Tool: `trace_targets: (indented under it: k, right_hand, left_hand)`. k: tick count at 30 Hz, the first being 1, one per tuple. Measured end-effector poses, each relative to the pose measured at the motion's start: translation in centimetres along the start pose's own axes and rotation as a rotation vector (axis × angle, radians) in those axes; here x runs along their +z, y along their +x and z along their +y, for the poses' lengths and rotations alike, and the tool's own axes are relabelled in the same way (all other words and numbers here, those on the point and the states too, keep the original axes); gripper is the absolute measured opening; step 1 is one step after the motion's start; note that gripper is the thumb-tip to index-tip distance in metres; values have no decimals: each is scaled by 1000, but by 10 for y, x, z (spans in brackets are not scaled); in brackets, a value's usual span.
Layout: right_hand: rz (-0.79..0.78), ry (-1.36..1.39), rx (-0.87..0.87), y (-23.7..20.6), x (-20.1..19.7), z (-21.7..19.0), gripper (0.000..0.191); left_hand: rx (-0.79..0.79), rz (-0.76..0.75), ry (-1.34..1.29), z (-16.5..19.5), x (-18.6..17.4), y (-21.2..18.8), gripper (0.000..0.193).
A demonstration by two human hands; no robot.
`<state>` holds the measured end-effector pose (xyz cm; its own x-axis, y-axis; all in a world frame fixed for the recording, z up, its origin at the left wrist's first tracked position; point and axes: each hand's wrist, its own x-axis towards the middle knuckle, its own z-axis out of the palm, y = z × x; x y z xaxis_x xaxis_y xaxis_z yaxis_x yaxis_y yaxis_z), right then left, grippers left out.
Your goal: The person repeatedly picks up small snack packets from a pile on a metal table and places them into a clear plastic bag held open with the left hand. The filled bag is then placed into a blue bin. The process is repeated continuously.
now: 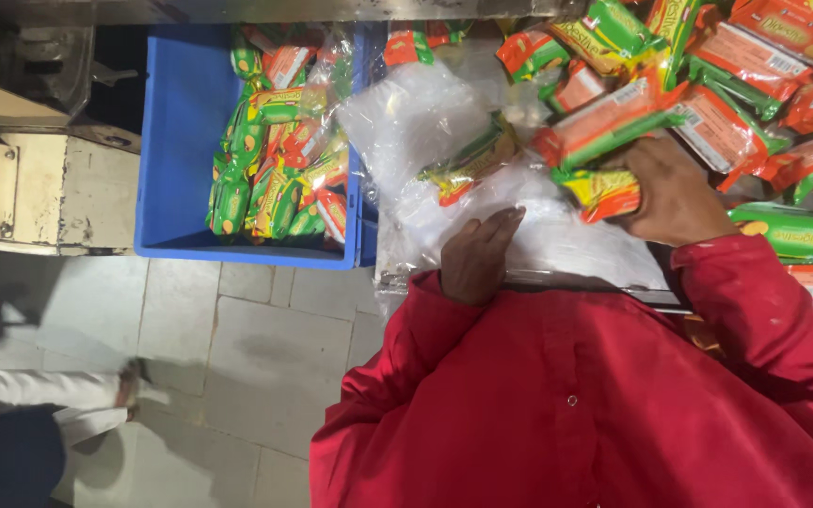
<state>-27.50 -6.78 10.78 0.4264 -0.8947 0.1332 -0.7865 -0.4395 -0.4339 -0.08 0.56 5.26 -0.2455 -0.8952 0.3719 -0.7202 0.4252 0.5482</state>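
Red sleeves fill my lower view. My left hand [475, 259] lies flat, fingers loose, on a clear plastic bag [444, 160]. My right hand [672, 193] grips a biscuit packet [604, 191] at the bag's edge, beside the packet pile [755, 85]. At left, a blue crate [181, 132] holds bagged packets.

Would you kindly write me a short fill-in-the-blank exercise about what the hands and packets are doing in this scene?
1. The right hand grips a biscuit packet at the edge of a pile of ____ packets.
2. The left hand rests flat on a clear ____ bag.
3. Bagged packets lie in a ____ crate.
4. The person's sleeves are ____.

Missing words: loose; plastic; blue; red
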Motion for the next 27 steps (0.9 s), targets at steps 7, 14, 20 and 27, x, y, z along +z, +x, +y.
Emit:
trace_targets:
  k: [7,14,20,27]
  right_hand:
    - [62,1076,-86,-1,32,-48,42]
    - [137,123,-292,19,73,-63,43]
    - [212,-92,-292,6,71,-73,45]
    - [34,119,-217,11,101,-52,37]
  left_hand:
    - [-195,-74,-753,-22,7,1,51]
    - [-155,149,-104,33,-10,1,77]
    - [-134,25,212,32,-25,23,52]
    - [-54,38,-60,39,-7,20,51]
